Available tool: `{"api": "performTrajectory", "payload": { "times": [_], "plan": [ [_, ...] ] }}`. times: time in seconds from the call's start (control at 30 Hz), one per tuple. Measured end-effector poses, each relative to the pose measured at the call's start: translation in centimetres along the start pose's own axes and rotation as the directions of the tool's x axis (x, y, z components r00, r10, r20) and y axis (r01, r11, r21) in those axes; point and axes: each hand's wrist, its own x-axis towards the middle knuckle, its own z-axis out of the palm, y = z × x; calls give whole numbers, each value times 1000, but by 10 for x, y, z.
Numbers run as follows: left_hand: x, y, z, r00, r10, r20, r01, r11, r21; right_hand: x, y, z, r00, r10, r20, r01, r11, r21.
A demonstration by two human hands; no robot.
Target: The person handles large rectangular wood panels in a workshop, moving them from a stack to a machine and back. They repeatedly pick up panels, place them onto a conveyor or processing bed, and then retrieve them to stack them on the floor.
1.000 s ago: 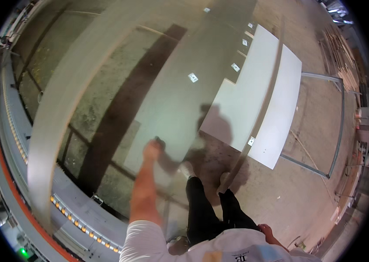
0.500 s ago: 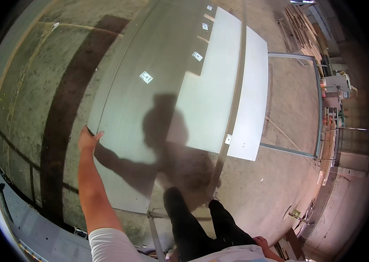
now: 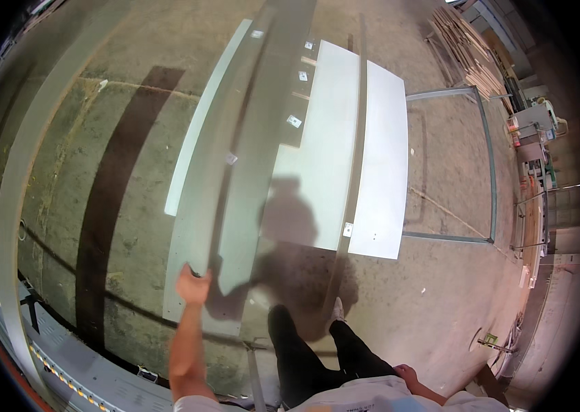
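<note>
My left hand [image 3: 194,286] is over the near end of a long grey-green panel [image 3: 197,213], close to its left side. Its thumb and fingers are apart, and I see nothing between them. The panel and one of its small white labels [image 3: 232,158] look slightly smeared, and a blurred dark band runs along its length. A pale strip [image 3: 201,137] shows along its far left edge. My right hand [image 3: 408,376] is low beside my hip; its fingers are too small and partly hidden to read. Neither hand visibly holds anything.
White panels [image 3: 383,165] lie to the right, with a long narrow bar [image 3: 355,158] between them. Beyond is a grey metal frame [image 3: 490,172] on the concrete floor. Stacked wood strips [image 3: 465,55] are at the far right, and a grey metal machine bed [image 3: 91,384] at the lower left.
My left hand has let go of the panel's left edge and come nearer and to the right. The pale strip now shows at the panel's left. My view has shifted slightly.
</note>
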Motion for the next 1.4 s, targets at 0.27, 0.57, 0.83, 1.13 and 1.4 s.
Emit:
{"api": "performTrajectory", "payload": {
  "times": [0.27, 0.57, 0.83, 1.13, 1.4],
  "plan": [
    [-130, 157, 52, 977, -117, 179, 135, 987, -91, 79, 15, -26, 973, -225, -50, 230, 940, 252],
    [-187, 239, 166, 987, 71, 145, -99, 975, 198, 126, 4, -104, 993, -118, -4, 118, 992, 51],
    [-243, 92, 164, 958, -106, 268, 69, 987, 143, 136, 23, -96, 1000, -13, 12, 13, 1000, 3],
    [-206, -215, 148, 455, -890, -25, 864, 448, -231, 118, 50, -73, 994, -76, -79, 60, 979, -195],
    [-167, -244, 178, 483, -846, 224, 622, 151, -768, 99, 18, -74, 999, -6, -36, -2, 973, -230]
  ]
}}
